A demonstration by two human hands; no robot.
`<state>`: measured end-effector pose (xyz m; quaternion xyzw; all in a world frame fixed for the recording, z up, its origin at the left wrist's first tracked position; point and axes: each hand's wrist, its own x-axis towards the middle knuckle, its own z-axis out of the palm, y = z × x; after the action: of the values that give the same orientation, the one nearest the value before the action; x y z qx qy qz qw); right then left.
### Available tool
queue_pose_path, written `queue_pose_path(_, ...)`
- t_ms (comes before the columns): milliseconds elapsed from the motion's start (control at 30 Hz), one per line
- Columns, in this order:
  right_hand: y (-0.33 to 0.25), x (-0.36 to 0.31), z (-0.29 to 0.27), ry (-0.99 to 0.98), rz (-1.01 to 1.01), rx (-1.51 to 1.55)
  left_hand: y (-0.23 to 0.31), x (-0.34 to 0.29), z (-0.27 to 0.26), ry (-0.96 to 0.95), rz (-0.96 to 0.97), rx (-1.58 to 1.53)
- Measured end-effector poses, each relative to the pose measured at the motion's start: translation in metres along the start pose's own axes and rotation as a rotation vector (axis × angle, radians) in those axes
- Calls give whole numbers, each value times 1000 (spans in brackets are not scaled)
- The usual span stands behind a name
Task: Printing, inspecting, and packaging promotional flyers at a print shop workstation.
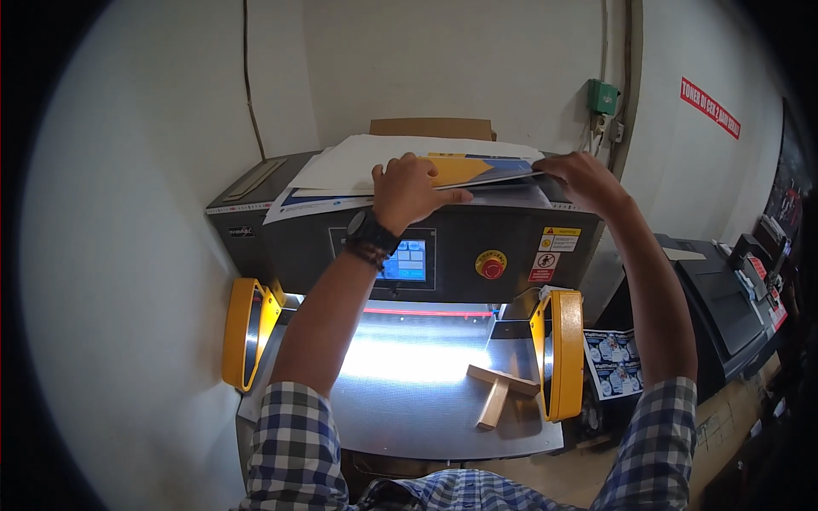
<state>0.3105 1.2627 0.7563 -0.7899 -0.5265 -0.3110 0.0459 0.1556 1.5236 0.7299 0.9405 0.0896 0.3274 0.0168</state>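
Observation:
My left hand [409, 194] grips the near edge of a thin stack of printed sheets [467, 169], yellow and blue on top, with the thumb at the front edge and fingers over it. The right-hand end of that stack is pinched between the thumb and fingers of my right hand [584, 177]. Its near edge is lifted slightly. Beneath and behind lie large white sheets [336, 167] and other printed paper, spread over the top of a dark paper cutter [464, 224]. A dark watch and a beaded bracelet circle my left wrist.
Below the touch screen [411, 260] and red stop button [491, 266] is the lit metal cutting table [400, 409]. A wooden T-shaped block [496, 400] lies on it. Yellow guards [564, 356] flank both sides. Another dark machine [724, 298] stands at right, near printed sheets [613, 362].

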Motion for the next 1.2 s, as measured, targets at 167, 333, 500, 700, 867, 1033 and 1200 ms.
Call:
queue_pose_path(167, 1, -34, 23, 152, -44, 150, -5, 0, 24, 275, 207, 2)
queue_pose_path(333, -17, -44, 33, 216, 16, 291, -31, -24, 21, 472, 371, 59)
queue_pose_path(500, -38, -21, 30, 138, 33, 283, -66, -28, 20, 408, 387, 162)
queue_pose_path(700, -35, -35, 57, 108, 138, 184, -70, -17, 34, 495, 510, 145)
queue_pose_path(867, -38, -117, 29, 396, 272, 78, -19, -35, 5, 590, 422, 242)
queue_pose_path(1033, -69, -340, 42, 534, 616, 473, 90, -135, 26, 365, 601, -349)
queue_pose_path(1200, -189, -682, 137, 1, 1420, 654, 272, -288, 100, -646, 391, -1222)
